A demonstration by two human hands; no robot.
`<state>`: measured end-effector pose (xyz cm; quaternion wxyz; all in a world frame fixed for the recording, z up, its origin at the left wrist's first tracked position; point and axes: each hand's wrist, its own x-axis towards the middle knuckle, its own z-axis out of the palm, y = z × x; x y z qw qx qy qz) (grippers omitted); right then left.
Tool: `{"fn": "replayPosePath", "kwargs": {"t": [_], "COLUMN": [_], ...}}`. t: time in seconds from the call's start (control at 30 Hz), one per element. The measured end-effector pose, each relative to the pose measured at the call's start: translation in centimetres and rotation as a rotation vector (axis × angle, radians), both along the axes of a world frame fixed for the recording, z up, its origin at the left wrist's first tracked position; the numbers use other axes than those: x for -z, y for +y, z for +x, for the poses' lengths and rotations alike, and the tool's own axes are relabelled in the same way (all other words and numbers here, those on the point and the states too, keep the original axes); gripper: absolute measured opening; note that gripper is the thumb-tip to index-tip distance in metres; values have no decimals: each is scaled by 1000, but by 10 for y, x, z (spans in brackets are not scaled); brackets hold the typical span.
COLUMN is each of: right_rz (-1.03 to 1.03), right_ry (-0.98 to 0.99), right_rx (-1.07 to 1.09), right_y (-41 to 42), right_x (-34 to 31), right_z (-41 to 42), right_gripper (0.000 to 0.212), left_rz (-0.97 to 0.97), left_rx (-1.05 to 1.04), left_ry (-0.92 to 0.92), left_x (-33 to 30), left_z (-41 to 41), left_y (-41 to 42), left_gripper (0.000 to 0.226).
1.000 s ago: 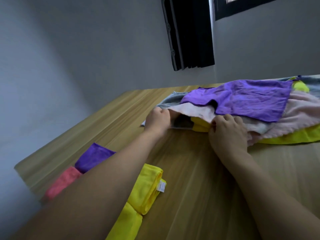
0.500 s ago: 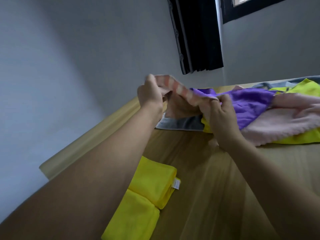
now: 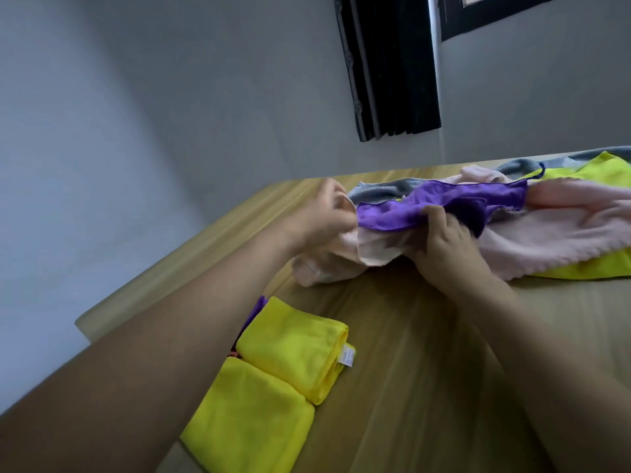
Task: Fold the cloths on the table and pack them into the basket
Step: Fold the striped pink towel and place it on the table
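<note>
A heap of loose cloths lies at the far right of the wooden table point(image 3: 409, 353): a purple cloth point(image 3: 444, 206) on top, pale pink cloth point(image 3: 563, 233), grey cloth point(image 3: 382, 191) and yellow-green cloth point(image 3: 607, 169) around it. My left hand point(image 3: 321, 220) pinches the near corner of a pale pink cloth point(image 3: 372, 249) pulled toward me. My right hand point(image 3: 444, 247) grips the same cloth's edge under the purple one. Two folded yellow cloths point(image 3: 293, 346) point(image 3: 249, 421) lie near my left forearm. No basket is in view.
The table's left edge point(image 3: 191, 254) runs along a grey wall. A sliver of folded purple cloth point(image 3: 256, 308) peeks out behind the yellow ones. A black curtain point(image 3: 392, 63) hangs at the back beside a dark window frame.
The pink cloth held up between both hands has come down and toward me, dragging the purple cloth along. The view has tilted, hiding the folded pink and purple cloths.
</note>
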<state>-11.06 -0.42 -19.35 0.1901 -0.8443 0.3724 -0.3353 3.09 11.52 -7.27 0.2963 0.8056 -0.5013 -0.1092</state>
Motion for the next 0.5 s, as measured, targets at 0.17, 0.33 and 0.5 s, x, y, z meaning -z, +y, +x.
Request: {"fn": "replayPosePath", "kwargs": {"t": [0.17, 0.33, 0.5], "right_rz": [-33, -102, -58], "right_ry": [-13, 91, 103], "right_rx": [-31, -78, -78], "right_y": [0, 8, 15], "right_x": [-11, -6, -17], "right_z": [3, 9, 9], "right_gripper": [101, 126, 120], "left_rz": [534, 0, -573], "left_rx": [35, -129, -278], "left_ry": [-876, -368, 502], "left_x": [23, 6, -30], "left_z": [2, 5, 6], "left_y": [9, -2, -18], "left_gripper": [13, 25, 23]}}
